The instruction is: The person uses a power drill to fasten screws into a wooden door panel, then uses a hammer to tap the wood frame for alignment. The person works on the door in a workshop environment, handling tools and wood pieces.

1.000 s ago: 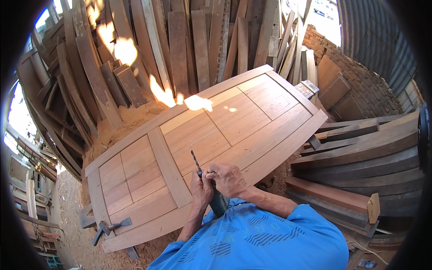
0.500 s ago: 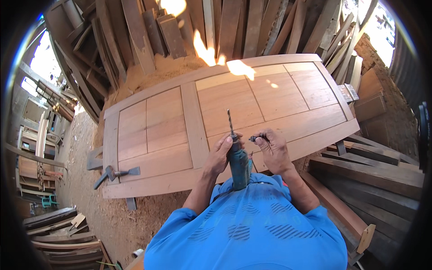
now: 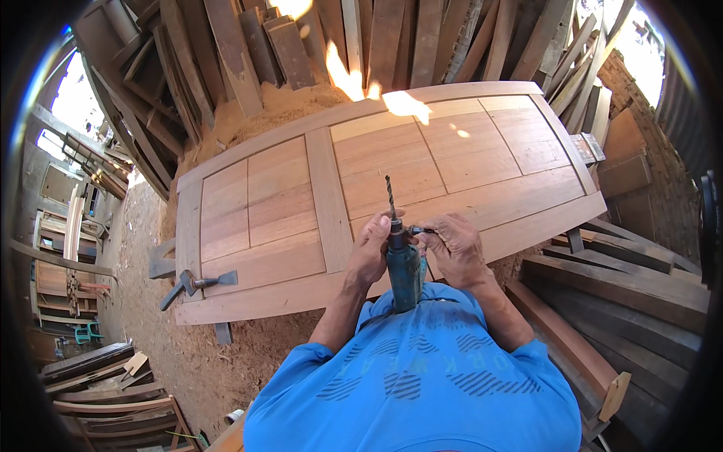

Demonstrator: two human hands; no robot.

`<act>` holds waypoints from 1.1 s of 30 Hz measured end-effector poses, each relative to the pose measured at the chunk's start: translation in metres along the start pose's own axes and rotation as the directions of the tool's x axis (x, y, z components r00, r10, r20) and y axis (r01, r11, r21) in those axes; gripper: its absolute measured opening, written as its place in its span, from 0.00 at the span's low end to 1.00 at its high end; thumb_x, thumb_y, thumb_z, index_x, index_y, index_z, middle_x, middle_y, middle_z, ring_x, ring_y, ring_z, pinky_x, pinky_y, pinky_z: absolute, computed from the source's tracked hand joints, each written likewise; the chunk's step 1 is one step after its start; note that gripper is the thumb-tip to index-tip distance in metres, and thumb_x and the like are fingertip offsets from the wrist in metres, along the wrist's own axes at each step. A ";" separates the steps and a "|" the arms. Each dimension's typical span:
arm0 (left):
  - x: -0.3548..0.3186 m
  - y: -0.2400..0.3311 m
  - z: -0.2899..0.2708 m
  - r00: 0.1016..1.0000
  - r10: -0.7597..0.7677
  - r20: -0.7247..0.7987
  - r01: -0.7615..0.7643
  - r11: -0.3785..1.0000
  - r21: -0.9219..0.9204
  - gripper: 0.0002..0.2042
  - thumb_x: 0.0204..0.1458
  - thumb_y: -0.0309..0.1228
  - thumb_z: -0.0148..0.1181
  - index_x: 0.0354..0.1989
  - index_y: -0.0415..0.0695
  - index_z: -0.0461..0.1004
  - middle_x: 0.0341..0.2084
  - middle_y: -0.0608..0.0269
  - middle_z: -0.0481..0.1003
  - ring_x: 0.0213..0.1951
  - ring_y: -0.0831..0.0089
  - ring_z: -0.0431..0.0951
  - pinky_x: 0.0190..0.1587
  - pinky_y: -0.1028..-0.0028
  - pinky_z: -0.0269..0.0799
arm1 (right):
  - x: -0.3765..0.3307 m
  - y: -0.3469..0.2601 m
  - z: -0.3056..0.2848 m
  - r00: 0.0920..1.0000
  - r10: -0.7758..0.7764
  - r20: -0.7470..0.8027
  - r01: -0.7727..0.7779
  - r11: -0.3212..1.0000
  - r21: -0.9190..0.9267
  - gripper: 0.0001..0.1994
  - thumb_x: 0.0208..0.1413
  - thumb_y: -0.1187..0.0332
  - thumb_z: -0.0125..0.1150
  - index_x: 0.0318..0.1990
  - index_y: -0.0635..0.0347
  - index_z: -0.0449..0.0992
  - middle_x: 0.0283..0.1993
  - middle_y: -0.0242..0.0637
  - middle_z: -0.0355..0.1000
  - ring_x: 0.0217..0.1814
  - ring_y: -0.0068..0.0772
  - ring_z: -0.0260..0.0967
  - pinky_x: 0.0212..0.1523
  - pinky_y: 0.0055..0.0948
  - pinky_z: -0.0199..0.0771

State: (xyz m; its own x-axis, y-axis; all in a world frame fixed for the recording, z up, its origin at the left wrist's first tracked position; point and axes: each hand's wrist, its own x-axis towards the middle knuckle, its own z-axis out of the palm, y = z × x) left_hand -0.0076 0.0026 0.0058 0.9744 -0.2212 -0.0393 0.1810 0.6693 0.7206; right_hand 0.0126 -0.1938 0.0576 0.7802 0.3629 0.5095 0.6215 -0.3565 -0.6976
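Where the view began at the far left, stacked boards (image 3: 113,407) lay by a floor (image 3: 143,248) strewn with wood dust. Next came a wooden panel door (image 3: 331,203), lying flat and reaching across to the right, with a dark support (image 3: 224,333) poking out under its near edge. On the door's near left corner rested a dark hand tool (image 3: 197,283) with a flat, flared blade. Tall planks (image 3: 384,38) leaned beyond the door's far side.

At the middle, the left hand (image 3: 367,252) was wrapped around the upper end of a blue-green drill (image 3: 404,271). The drill stood upright close against the wearer's blue shirt (image 3: 407,361), its spiral bit (image 3: 391,197) pointing up, seen against the door. Just to its right, the right hand (image 3: 458,248) pinched a small dark chuck key (image 3: 423,230), held sideways at the chuck (image 3: 397,228); whether its teeth were meshed was too small to tell.

The step in hand appeared to be working the chuck around the bit, whether to tighten or loosen could not be judged. The next move seemed to call for a steady left hold, the key seated squarely, and a firm twist from the right.

Farthest right, long beams (image 3: 625,294) were piled beside the door.
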 end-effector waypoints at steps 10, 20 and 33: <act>-0.005 0.005 0.008 0.998 -0.052 0.031 0.049 0.995 0.090 0.19 0.67 0.40 0.50 0.54 0.36 0.73 0.42 0.59 0.79 0.43 0.73 0.79 0.47 0.70 0.77 | -0.001 0.001 0.006 0.992 -0.103 -0.069 0.102 0.995 -0.011 0.10 0.50 0.73 0.69 0.41 0.59 0.79 0.36 0.38 0.78 0.38 0.43 0.73 0.42 0.38 0.71; -0.003 0.001 0.004 1.000 -0.023 -0.001 0.023 0.995 0.099 0.15 0.63 0.36 0.58 0.50 0.37 0.75 0.41 0.59 0.79 0.41 0.73 0.80 0.46 0.71 0.77 | 0.008 -0.003 -0.004 0.954 -0.299 0.012 0.298 0.943 -0.147 0.12 0.45 0.75 0.70 0.40 0.59 0.78 0.36 0.37 0.78 0.38 0.42 0.73 0.39 0.40 0.72; -0.003 -0.014 0.028 0.972 0.220 -0.083 -0.097 0.698 0.709 0.14 0.67 0.39 0.50 0.42 0.39 0.66 0.24 0.61 0.76 0.25 0.75 0.79 0.29 0.73 0.75 | 0.006 -0.003 0.001 0.989 0.074 0.124 -0.075 0.997 0.003 0.06 0.59 0.70 0.61 0.33 0.59 0.70 0.25 0.43 0.72 0.30 0.49 0.72 0.30 0.43 0.70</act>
State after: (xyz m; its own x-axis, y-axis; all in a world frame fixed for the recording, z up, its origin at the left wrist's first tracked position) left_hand -0.0168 -0.0265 0.0152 0.9980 -0.0090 0.0624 -0.0625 -0.0143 0.9979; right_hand 0.0151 -0.1899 0.0620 0.8092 0.4396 0.3897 0.5607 -0.3801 -0.7356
